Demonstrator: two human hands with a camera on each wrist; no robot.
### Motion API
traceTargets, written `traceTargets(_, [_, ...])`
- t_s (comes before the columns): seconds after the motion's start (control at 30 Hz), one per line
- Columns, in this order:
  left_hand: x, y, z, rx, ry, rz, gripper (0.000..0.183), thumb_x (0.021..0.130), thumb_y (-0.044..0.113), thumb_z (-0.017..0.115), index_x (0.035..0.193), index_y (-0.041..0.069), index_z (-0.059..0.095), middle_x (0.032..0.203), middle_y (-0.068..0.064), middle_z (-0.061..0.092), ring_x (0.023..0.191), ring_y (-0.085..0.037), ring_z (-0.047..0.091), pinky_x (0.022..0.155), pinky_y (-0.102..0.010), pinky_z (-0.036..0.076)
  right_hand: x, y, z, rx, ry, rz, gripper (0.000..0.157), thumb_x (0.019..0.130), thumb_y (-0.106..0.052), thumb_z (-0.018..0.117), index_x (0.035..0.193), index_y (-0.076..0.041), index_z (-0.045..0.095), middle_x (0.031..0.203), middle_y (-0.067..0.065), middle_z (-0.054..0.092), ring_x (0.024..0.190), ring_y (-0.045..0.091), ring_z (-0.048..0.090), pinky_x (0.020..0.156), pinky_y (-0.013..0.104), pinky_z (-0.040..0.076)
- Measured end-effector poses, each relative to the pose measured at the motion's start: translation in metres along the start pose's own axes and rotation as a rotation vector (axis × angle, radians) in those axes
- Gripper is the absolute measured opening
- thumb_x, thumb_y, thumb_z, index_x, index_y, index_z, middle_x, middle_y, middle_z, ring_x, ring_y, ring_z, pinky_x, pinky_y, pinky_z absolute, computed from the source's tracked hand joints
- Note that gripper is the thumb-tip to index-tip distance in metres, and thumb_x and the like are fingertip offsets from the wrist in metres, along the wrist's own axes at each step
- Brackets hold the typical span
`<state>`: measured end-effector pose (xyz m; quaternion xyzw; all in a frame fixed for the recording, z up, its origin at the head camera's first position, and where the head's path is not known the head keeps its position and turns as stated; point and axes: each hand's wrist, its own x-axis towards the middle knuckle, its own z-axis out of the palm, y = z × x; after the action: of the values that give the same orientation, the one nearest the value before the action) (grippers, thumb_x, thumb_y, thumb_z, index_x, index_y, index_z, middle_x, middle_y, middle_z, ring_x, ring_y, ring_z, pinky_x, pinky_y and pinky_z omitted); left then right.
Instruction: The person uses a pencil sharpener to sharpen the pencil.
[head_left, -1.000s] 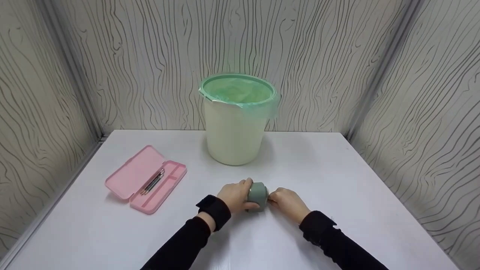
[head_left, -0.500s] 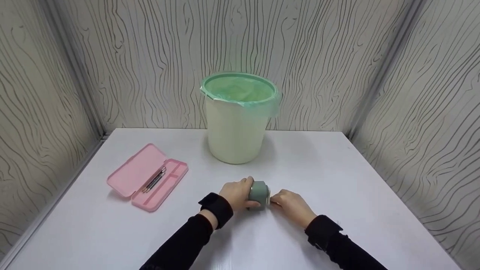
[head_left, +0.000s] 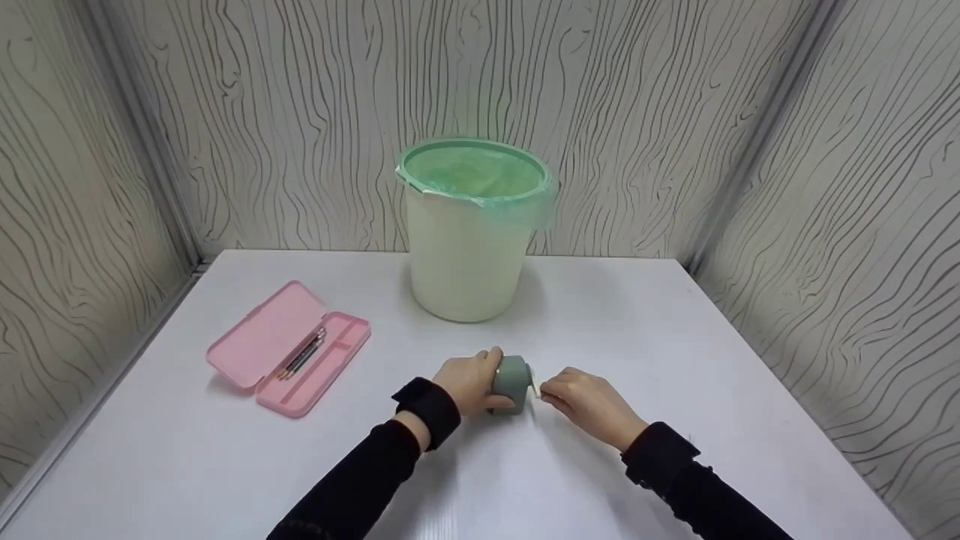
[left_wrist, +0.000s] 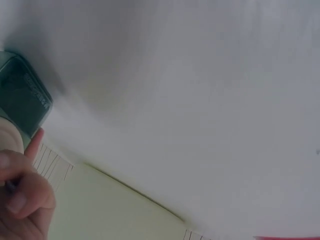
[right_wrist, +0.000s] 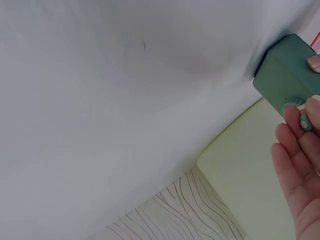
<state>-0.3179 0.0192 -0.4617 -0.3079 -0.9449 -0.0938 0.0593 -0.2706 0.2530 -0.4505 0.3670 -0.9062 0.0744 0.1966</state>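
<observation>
A green hand-crank pencil sharpener [head_left: 510, 379] rests on the white table. My left hand [head_left: 466, 384] grips its body from the left, fingers over the top and thumb along the near side. On the sharpener's right side is a pale crank arm [head_left: 535, 385]. My right hand [head_left: 589, 401] pinches the knob [right_wrist: 305, 121] at the end of that arm, thumb against fingers. The right wrist view shows the sharpener body [right_wrist: 285, 72] beside these fingers. Only part of the sharpener [left_wrist: 25, 92] comes into the left wrist view, at the left edge.
An open pink pencil case [head_left: 307, 394] lies at the left, with several pencils [head_left: 304, 354] in it. A pale green bin [head_left: 466, 262] lined with a green bag [head_left: 517, 199] stands at the back middle. Wood-patterned walls [head_left: 360, 90] enclose the table.
My right hand moves slightly right and round with the crank, whose arm now shows more plainly. The left hand keeps its hold on the sharpener. The head view shifts slightly.
</observation>
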Motion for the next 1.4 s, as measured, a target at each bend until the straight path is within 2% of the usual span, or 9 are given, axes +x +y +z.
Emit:
traceTargets(0.13, [-0.001,-0.002,0.001,0.000,-0.030,0.013,0.069,0.089,0.058,0.072,0.132,0.010,0.048,0.108,-0.008,0.071,0.084,-0.019,0.071,0.072,-0.031,0.058,0.001,0.001,-0.002,-0.005,-0.014,-0.007,0.005,0.090,-0.009,0.076,0.092,-0.012,0.074,0.085,-0.003,0.076,0.080,0.013,0.067,0.069,0.025,0.055])
traceTargets(0.37, [0.001,-0.004,-0.003,-0.008,-0.038,0.038,0.068,0.089,0.057,0.073,0.131,0.009,0.048,0.108,-0.008,0.071,0.085,-0.020,0.071,0.072,-0.032,0.058,0.011,0.005,-0.014,-0.037,0.052,-0.046,0.005,0.090,-0.010,0.076,0.094,-0.011,0.074,0.085,-0.002,0.075,0.079,0.014,0.067,0.067,0.025,0.056])
traceTargets(0.5, [0.004,-0.004,-0.004,0.009,-0.027,0.060,0.067,0.088,0.057,0.075,0.127,0.010,0.049,0.105,-0.006,0.070,0.083,-0.018,0.070,0.071,-0.032,0.057,0.021,0.010,-0.018,-0.028,0.062,-0.012,0.007,0.090,-0.010,0.076,0.097,-0.010,0.076,0.088,0.000,0.076,0.083,0.016,0.069,0.071,0.028,0.058])
traceTargets(0.73, [0.003,-0.002,-0.002,-0.018,-0.080,0.045,0.073,0.089,0.057,0.073,0.136,0.008,0.047,0.112,-0.008,0.070,0.086,-0.019,0.070,0.074,-0.031,0.058,0.038,0.019,-0.018,-0.018,0.019,0.028,0.007,0.091,-0.007,0.074,0.097,-0.007,0.077,0.089,0.002,0.079,0.086,0.020,0.072,0.075,0.032,0.060])
traceTargets(1.1, [0.003,-0.006,-0.003,0.015,-0.030,0.058,0.073,0.089,0.057,0.073,0.136,0.008,0.047,0.110,-0.009,0.071,0.085,-0.021,0.072,0.072,-0.032,0.058,0.055,0.024,-0.012,-0.056,-0.004,0.070,0.009,0.090,-0.007,0.075,0.097,-0.008,0.080,0.088,0.002,0.080,0.083,0.020,0.072,0.073,0.032,0.059])
traceTargets(1.27, [0.002,-0.005,0.000,0.015,-0.002,0.074,0.072,0.088,0.056,0.074,0.134,0.007,0.048,0.106,-0.008,0.071,0.082,-0.020,0.071,0.070,-0.032,0.057,0.057,0.027,-0.001,-0.094,0.005,0.082,0.003,0.089,-0.008,0.075,0.089,-0.009,0.078,0.082,0.001,0.078,0.077,0.020,0.071,0.070,0.033,0.058])
traceTargets(1.4, [0.002,-0.005,0.000,0.010,0.001,0.071,0.072,0.088,0.057,0.075,0.133,0.007,0.049,0.106,-0.008,0.071,0.082,-0.020,0.070,0.070,-0.032,0.057,0.061,0.029,0.009,-0.124,-0.016,0.097,0.009,0.089,-0.010,0.075,0.080,-0.011,0.075,0.076,0.001,0.076,0.069,0.019,0.069,0.065,0.034,0.056])
